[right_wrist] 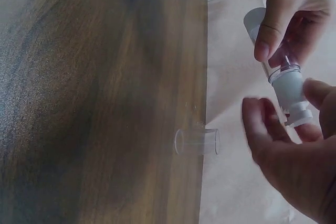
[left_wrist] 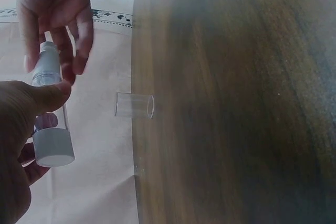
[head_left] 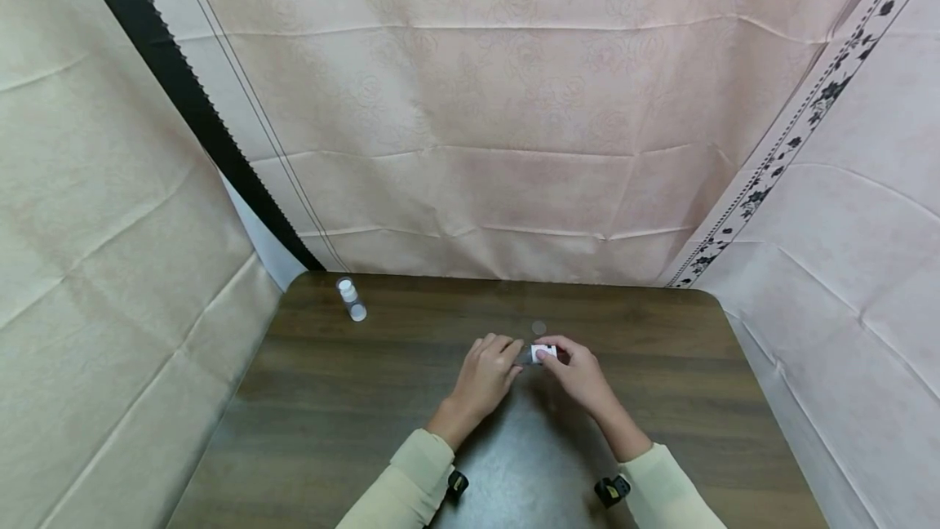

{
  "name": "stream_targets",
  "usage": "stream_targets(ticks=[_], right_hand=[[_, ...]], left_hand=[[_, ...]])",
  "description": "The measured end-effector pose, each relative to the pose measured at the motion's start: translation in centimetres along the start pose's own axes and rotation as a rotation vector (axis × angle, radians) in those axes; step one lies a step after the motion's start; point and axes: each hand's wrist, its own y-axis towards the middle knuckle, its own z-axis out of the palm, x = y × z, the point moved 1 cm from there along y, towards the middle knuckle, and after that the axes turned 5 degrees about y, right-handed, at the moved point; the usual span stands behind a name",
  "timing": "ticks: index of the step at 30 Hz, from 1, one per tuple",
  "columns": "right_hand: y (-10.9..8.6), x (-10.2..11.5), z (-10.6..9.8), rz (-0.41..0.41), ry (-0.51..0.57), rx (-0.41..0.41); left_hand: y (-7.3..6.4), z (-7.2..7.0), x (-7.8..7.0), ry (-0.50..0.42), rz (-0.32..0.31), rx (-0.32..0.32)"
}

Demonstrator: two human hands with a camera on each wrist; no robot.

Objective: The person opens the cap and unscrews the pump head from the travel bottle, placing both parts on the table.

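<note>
A slim, clear pump bottle [left_wrist: 46,121] with a grey base and a white pump top [right_wrist: 290,90] is held between both hands above the table. My left hand [head_left: 485,374] grips its clear body, thumb across the side, and something pinkish shows inside near the base. At the other end, my right hand [head_left: 583,378] has its thumb against the white collar and its fingers curled about the pump top, partly blurred in the right wrist view. A clear cylindrical cap [right_wrist: 197,141] lies on its side on the table just beyond the hands.
A second bottle [head_left: 352,299] with a white top lies near the table's far left corner. The brown wooden table [head_left: 308,423] has rounded far corners. Pale cloth hangs [head_left: 477,104] enclose it at the back and both sides.
</note>
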Motion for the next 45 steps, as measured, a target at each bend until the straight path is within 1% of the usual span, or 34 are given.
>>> stream_targets(ticks=[3,8,10,13,18,20,23,25,28,31,34,38,45], right_hand=[[-0.5,1.0,-0.3,-0.009,0.036,0.037],[-1.5,3.6,-0.7,-0.033,0.067,0.072],[-1.7,3.9,-0.7,-0.041,0.071,0.076],[-1.4,3.1,-0.6,-0.048,0.093,0.065],[-0.6,0.7,-0.2,-0.076,0.107,0.038],[-0.4,0.3,-0.2,-0.103,0.103,0.025],[-0.3,0.2,-0.2,-0.118,0.099,0.003],[-0.2,0.2,-0.2,-0.096,0.092,-0.020],[-0.1,0.3,-0.3,-0.034,0.099,-0.035],[0.1,0.2,-0.2,0.024,0.105,-0.048],[0.3,0.1,-0.1,0.051,0.095,-0.046],[0.5,-0.1,-0.1,0.058,0.078,-0.032],[0.6,-0.5,-0.1,0.042,0.103,0.009]], left_hand=[[0.0,0.0,0.0,-0.007,-0.004,-0.003],[0.0,0.0,-0.1,-0.025,-0.010,0.000],[0.0,0.0,-0.1,-0.029,-0.012,0.004],[0.0,0.0,-0.2,-0.030,-0.012,0.003],[0.0,0.0,-0.3,-0.020,-0.002,-0.016],[0.0,-0.1,-0.3,-0.016,0.001,-0.017],[0.1,0.1,-0.3,-0.015,0.002,-0.016],[0.1,0.1,-0.3,-0.013,0.004,-0.014],[0.1,0.1,-0.3,-0.002,0.014,-0.017],[0.2,0.1,-0.3,0.029,0.035,-0.024],[0.2,0.2,-0.3,0.056,0.052,-0.029],[0.2,0.3,-0.3,0.068,0.060,-0.036],[0.1,0.4,-0.4,0.043,0.046,-0.044]])
